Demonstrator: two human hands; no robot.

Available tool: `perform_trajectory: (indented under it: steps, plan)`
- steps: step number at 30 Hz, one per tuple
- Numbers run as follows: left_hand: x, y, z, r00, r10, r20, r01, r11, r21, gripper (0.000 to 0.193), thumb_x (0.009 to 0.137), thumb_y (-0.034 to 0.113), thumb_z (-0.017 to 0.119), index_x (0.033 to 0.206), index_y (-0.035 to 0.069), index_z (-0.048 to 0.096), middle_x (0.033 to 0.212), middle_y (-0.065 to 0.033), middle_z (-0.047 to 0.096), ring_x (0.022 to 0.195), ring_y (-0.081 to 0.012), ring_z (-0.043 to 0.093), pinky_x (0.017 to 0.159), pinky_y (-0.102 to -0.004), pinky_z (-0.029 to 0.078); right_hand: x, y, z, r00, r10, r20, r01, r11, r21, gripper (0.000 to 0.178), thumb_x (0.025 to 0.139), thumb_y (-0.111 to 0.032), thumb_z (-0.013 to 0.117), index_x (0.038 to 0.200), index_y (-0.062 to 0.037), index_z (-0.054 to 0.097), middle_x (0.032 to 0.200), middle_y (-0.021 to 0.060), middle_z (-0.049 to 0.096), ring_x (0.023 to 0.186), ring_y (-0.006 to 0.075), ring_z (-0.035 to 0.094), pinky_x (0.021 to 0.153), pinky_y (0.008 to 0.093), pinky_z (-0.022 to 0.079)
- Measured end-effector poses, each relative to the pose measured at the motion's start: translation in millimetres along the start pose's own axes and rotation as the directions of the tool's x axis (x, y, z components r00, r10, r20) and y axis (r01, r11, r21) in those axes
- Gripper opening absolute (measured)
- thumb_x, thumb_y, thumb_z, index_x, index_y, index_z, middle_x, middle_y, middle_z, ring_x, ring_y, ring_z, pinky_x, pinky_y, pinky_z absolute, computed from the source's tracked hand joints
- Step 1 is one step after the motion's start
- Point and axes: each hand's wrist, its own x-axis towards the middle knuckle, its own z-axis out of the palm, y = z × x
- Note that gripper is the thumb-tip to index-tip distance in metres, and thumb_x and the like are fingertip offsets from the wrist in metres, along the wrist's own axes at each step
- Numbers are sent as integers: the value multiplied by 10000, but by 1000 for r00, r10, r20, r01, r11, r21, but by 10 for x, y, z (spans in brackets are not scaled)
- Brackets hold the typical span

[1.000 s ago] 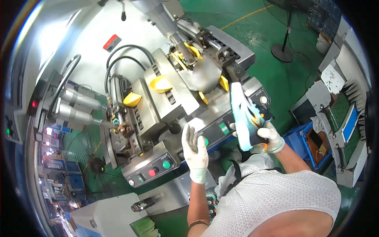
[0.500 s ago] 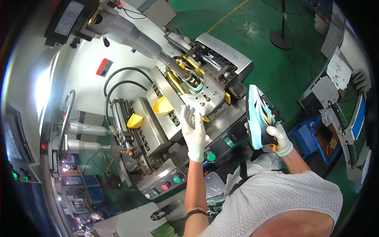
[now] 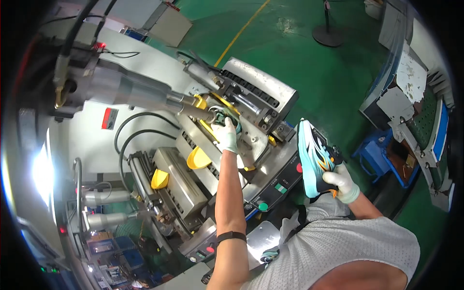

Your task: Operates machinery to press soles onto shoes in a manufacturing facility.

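Note:
In white-gloved fingers, my right hand (image 3: 342, 183) grips a running shoe (image 3: 314, 157) with a light blue, white and black upper and orange accents. It is held in the air to the right of the machine. My left hand (image 3: 225, 136), gloved too, reaches into the machine's far station. Its fingers close round a second shoe (image 3: 238, 126), of which only a dark and teal part shows. A metal ram (image 3: 195, 111) stands over that shoe, with steel side blocks around it. The fingertips are partly hidden by the shoe and the ram.
Yellow pads (image 3: 198, 158) sit on the machine's steel blocks. Its front panel carries a green button (image 3: 262, 207) and a red button (image 3: 299, 167). Black hoses (image 3: 126, 140) loop at the left. Blue crates (image 3: 371, 157) and a rack (image 3: 430, 130) stand at the right.
My left hand has moved forward from above the front plate to the shoe under the ram, which now sits tilted off its earlier place. The right hand still holds its shoe; the view has shifted.

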Motion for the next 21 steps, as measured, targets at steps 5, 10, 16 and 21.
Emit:
perform_trajectory:
  steps: [5, 10, 16, 21]
  plan:
    - [94, -303, 592, 983, -42, -177, 109, 917, 385, 675, 797, 119, 733, 1350, -55, 386, 1199, -239, 637, 1069, -347, 673, 933, -397, 530, -145, -14, -147, 990, -38, -136, 12, 982, -189, 699, 825, -159, 799, 1422, 22, 483, 1351, 88, 599, 1210, 189, 575, 1058, 354, 432]
    - [121, 231, 296, 855, -449, 260, 488, 866, -110, 227, 938, 113, 629, 1116, -28, 627, 969, -142, 692, 714, -222, 702, 564, -360, 583, -71, -19, -141, 973, 15, -231, -66, 975, -214, 637, 853, -166, 785, 1390, 26, 502, 1304, 83, 613, 1172, 177, 585, 1035, 348, 442]
    - [-871, 810, -820, 877, -363, 316, 475, 548, -688, 320, 996, 163, 610, 1265, -5, 566, 1105, -81, 661, 966, -177, 663, 743, -347, 587, 604, -18, 400, 997, -46, -64, 11, 881, -473, 478, 910, -169, 664, 1328, 35, 551, 1248, 84, 622, 1120, 155, 590, 990, 322, 460]
    - [-2307, 1614, -1787, 866, -438, 242, 484, 613, -625, 465, 1014, 154, 555, 1427, -8, 415, 1053, -19, 549, 935, -119, 562, 809, -285, 524, 2117, 65, 943, 971, 175, 162, 16, 628, -778, 419, 905, -223, 729, 1202, 47, 613, 1064, 83, 675, 917, 129, 623, 837, 292, 513]
